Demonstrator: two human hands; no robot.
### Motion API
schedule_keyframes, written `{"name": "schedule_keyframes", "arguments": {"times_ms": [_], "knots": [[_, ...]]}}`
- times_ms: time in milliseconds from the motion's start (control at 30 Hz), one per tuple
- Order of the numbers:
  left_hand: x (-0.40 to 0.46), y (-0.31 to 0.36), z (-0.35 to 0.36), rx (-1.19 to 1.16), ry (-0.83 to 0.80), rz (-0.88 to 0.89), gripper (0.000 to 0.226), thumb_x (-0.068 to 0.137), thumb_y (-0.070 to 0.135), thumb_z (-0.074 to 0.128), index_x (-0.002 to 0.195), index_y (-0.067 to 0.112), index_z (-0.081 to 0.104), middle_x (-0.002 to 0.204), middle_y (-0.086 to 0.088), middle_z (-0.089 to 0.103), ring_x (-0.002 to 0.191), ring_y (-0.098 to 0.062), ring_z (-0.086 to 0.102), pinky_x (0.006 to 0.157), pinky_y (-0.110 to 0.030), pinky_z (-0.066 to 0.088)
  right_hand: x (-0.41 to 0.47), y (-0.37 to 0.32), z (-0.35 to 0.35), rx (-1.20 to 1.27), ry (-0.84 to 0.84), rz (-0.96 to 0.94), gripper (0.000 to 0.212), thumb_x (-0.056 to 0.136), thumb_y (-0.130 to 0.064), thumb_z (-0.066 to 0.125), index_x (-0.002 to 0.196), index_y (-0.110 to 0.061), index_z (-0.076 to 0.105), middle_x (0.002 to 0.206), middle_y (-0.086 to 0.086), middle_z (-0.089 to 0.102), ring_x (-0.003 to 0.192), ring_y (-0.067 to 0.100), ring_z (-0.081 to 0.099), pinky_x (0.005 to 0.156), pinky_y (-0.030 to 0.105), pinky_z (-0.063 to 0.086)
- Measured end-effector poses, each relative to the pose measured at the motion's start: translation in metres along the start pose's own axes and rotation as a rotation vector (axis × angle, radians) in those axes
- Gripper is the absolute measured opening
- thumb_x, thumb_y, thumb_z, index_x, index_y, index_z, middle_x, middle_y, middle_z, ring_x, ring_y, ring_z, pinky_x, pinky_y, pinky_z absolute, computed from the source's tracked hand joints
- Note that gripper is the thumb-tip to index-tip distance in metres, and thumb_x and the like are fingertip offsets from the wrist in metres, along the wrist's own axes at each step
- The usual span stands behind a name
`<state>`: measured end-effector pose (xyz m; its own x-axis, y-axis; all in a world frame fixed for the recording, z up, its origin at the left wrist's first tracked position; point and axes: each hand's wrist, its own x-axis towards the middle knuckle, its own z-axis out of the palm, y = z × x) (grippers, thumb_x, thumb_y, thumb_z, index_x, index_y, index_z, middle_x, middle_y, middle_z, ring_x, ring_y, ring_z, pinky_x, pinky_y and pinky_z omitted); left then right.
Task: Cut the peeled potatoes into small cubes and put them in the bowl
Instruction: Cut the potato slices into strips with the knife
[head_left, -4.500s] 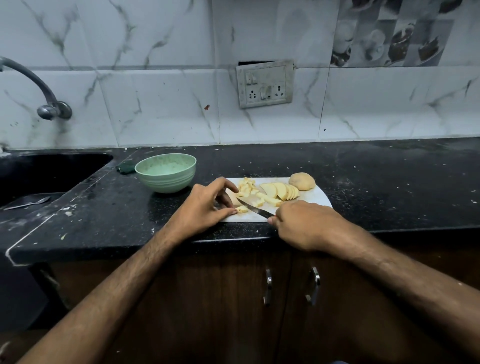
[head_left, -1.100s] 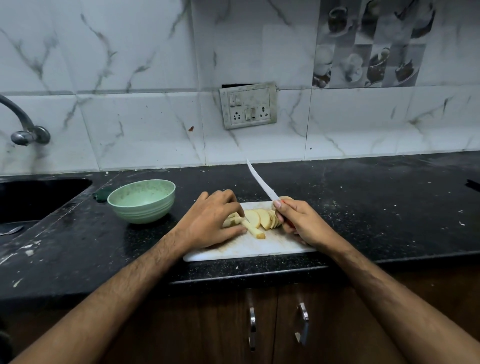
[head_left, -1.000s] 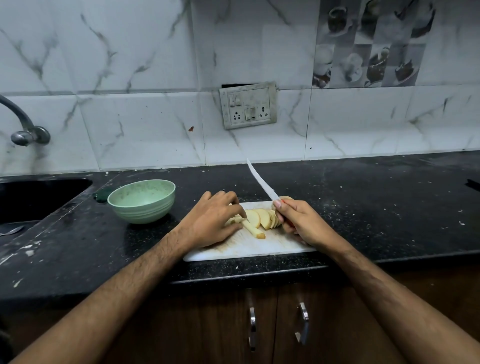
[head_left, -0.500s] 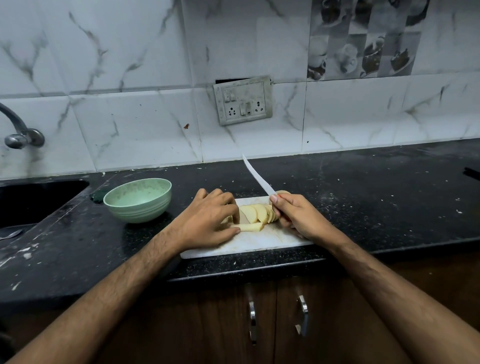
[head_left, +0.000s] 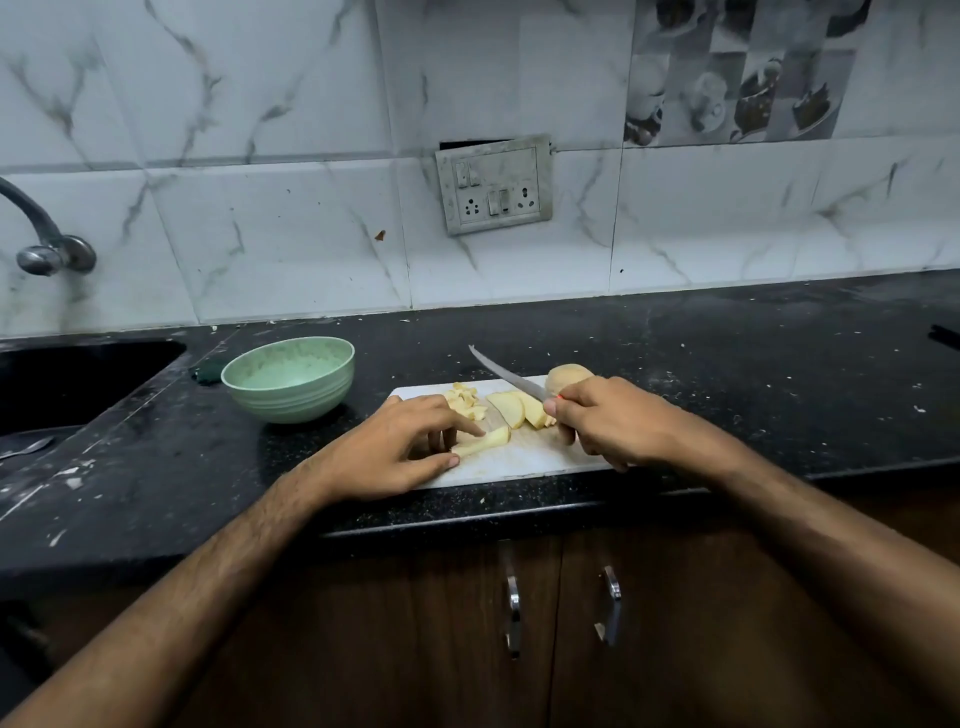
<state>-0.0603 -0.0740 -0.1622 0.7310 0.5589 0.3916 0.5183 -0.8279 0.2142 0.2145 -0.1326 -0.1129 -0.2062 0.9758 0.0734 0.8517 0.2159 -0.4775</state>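
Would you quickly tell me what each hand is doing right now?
Left hand: pinches a potato strip on the board.
Right hand: grips the knife, blade raised.

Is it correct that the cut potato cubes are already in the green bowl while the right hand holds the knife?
No. In the head view the cubes lie on the board; the bowl shows none. The right hand holds the knife.
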Motion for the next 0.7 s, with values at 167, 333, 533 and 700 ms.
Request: {"name": "schedule_keyframes", "arguments": {"times_ms": [167,333,533,700], "knots": [[-0.002,0.003,0.003,-0.081,0.043,0.016,0.028,0.095,0.019,0.071,0.122,0.022,0.072,0.095,0.009,0.057,0.087,-0.001,0.054,0.077,-0.009,0.038,-0.03,-0.017,0.002,-0.406,0.036,0.072,0.037,0.104,-0.048,0.032,0.084,-0.024,0.053,0.085,-0.001,0.051,0.08,0.025,0.055,0.075,0.038,0.045],[-0.004,0.004,0.005,-0.113,0.061,0.006,0.03,0.093,0.015,0.072,0.123,0.022,0.072,0.094,0.003,0.057,0.083,-0.008,0.055,0.072,-0.009,0.038,-0.048,-0.022,0.008,-0.504,-0.003,0.117,0.035,0.104,-0.05,0.028,0.089,-0.025,0.047,0.097,0.002,0.056,0.092,0.028,0.056,0.073,0.037,0.037],[-0.003,0.004,0.006,-0.109,0.043,-0.005,0.034,0.094,0.015,0.07,0.127,0.025,0.07,0.095,0.002,0.056,0.088,-0.012,0.055,0.072,-0.009,0.038,-0.051,-0.028,0.013,-0.568,-0.03,0.121,0.033,0.105,-0.046,0.028,0.097,-0.023,0.051,0.112,0.005,0.064,0.101,0.028,0.059,0.074,0.038,0.037],[-0.003,0.004,0.006,-0.121,0.03,-0.009,0.034,0.095,0.015,0.069,0.127,0.024,0.071,0.096,0.002,0.056,0.089,-0.012,0.055,0.074,-0.011,0.038,-0.05,-0.039,0.016,-0.521,-0.111,0.142,0.022,0.105,-0.041,0.031,0.097,-0.023,0.041,0.117,0.006,0.061,0.094,0.026,0.054,0.075,0.038,0.036]]}}
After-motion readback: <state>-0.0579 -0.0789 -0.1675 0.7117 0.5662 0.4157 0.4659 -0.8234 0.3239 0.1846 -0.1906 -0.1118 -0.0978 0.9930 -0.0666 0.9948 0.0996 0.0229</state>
